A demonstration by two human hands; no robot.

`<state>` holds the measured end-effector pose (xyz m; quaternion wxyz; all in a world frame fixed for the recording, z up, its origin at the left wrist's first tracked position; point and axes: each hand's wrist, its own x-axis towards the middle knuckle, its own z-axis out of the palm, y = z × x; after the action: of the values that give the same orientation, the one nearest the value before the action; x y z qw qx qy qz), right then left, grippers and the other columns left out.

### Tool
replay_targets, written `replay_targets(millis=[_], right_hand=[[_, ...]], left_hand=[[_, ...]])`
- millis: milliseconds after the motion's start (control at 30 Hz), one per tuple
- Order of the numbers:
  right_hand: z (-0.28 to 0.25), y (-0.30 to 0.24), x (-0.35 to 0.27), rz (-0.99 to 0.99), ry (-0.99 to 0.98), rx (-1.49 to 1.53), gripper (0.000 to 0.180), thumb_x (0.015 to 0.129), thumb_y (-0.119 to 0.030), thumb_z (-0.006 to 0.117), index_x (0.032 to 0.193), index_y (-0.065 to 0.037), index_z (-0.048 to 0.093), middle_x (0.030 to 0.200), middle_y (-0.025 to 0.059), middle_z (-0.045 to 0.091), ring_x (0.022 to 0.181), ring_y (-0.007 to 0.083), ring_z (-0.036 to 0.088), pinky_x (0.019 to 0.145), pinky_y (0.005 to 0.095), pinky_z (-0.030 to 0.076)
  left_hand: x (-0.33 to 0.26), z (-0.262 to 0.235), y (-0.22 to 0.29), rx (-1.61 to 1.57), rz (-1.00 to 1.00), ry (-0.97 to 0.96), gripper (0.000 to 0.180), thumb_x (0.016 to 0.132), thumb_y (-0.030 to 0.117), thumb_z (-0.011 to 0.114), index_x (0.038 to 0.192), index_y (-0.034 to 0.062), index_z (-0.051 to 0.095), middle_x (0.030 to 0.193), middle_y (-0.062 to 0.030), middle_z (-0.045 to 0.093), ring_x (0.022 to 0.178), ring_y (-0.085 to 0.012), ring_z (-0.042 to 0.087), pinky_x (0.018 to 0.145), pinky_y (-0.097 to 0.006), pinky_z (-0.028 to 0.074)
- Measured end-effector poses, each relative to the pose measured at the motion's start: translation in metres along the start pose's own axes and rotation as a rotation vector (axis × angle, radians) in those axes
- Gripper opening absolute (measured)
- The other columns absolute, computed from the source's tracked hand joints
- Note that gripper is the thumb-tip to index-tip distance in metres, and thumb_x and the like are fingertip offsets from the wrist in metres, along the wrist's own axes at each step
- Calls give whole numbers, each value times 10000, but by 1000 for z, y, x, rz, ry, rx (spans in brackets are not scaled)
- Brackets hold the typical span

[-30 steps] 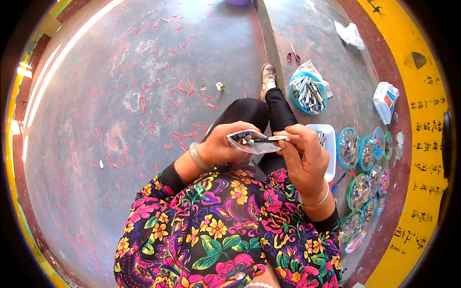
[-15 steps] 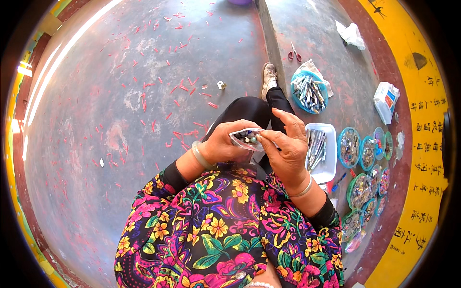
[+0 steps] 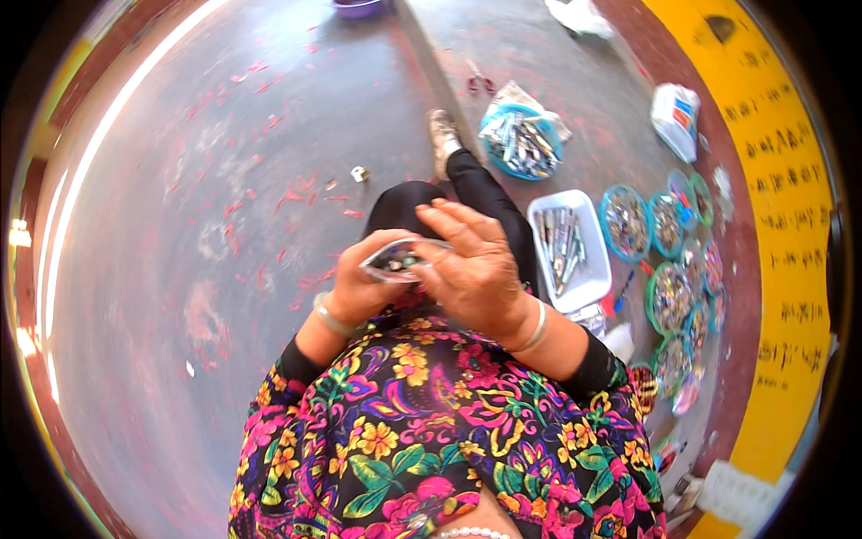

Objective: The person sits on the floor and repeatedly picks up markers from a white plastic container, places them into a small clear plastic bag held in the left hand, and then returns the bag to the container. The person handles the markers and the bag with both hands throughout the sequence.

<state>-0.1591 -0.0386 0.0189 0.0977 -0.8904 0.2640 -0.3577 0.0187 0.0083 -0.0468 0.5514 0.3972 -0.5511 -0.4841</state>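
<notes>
One clear plastic bag (image 3: 386,276) is in the middle of the picture, with its mouth open. Small dark and pale bits (image 3: 398,262) sit inside, too tiny to count. The left hand (image 3: 353,280) wraps around the bag and grips it from the left. The right hand (image 3: 476,271) touches the bag's right edge; I cannot tell if its thumb and finger pinch. Its other fingers stick out, a little spread. Each wrist has one pale, smooth bracelet.

Below is a soft flowery jacket (image 3: 409,431). Two legs in black pants (image 3: 503,216) reach up the picture.

The floor (image 3: 153,269) is hard, gray and scuffed. Lots of thin red scraps (image 3: 296,196) lie on it, too many to count. Right of the middle is one white tray (image 3: 602,267), boxy with round corners, holding shiny metal-looking sticks (image 3: 561,242). Above it is one round blue basket (image 3: 530,174), full of more sticks. One pair of scissors (image 3: 480,83) lies above that.

At the right, at least seven round see-through baskets crowd together near a wall (image 3: 763,162) painted yellow and dark red. One purple tub (image 3: 357,9) is at the top.
</notes>
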Motion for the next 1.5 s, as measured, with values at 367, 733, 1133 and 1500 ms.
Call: replay_targets(millis=[367,733,1133,1500], right_hand=[[-23,11,-14,-14,57,-94,195,705,-212,681,720,-25,629,1056,115,609,1080,262,530,887,391,385],[-43,31,-45,33,68,129,156,686,-182,711,762,-70,632,1023,83,618,1051,261,549,874,392,412],[2,247,-324,1411,56,-288,247,750,-196,597,932,-31,623,895,183,656,842,334,628,767,384,490],[25,276,-354,1607,-140,-453,210,749,-116,558,884,33,617,898,251,640,878,395,618,792,436,492]], left_hand=[[5,12,5,91,-39,8,357,732,-46,682,1068,-39,565,971,-82,636,881,-127,605,778,-259,493],[9,23,3,239,-1,-56,392,693,-50,699,1063,-49,566,940,-89,648,868,-143,615,794,-272,488],[11,27,5,201,-16,-19,319,689,-67,681,990,-27,580,924,-91,654,829,-139,613,767,-260,483],[13,35,11,259,-35,-47,304,692,-58,682,977,-22,583,921,-91,656,817,-134,606,752,-259,481]])
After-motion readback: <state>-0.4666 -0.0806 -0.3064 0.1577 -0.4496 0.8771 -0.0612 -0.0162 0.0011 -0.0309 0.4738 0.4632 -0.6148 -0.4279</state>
